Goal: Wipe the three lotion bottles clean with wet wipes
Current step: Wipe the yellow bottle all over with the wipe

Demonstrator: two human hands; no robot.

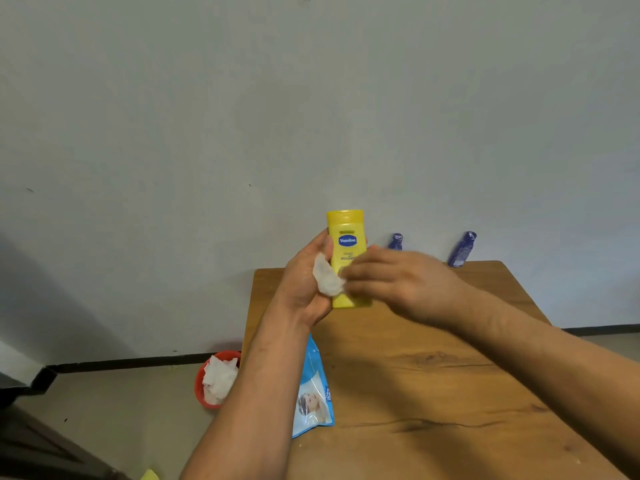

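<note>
- Pale grey wall (311, 98) fills the view behind your bench (433, 393), and the bench's far edge sits against it.
- Your left hand (304, 282) grips the yellow bottle (346, 226) upright in the air above the far left corner of the bench, with the thumb up the bottle's left side.
- A crumpled wipe (327, 278) lies against the bottle's lower left, between your two hands.
- Your right hand (398, 278) is blurred. Its fingers meet the wipe, but you cannot tell whether they pinch it or only press it.
- One purple bottle (395, 241) shows at the far edge just past your right hand, its lower part hidden.
- A second purple bottle (462, 249) stands further right along the same edge, apart from the first.
- The blue pack (313, 389) lies by the left edge, partly covered by your left forearm.
- A red bin (198, 382) sits on the floor (121, 410) just left of the bench, with white wipes inside.
- Bare wood shows across the middle and right of the bench, beneath your right forearm.
</note>
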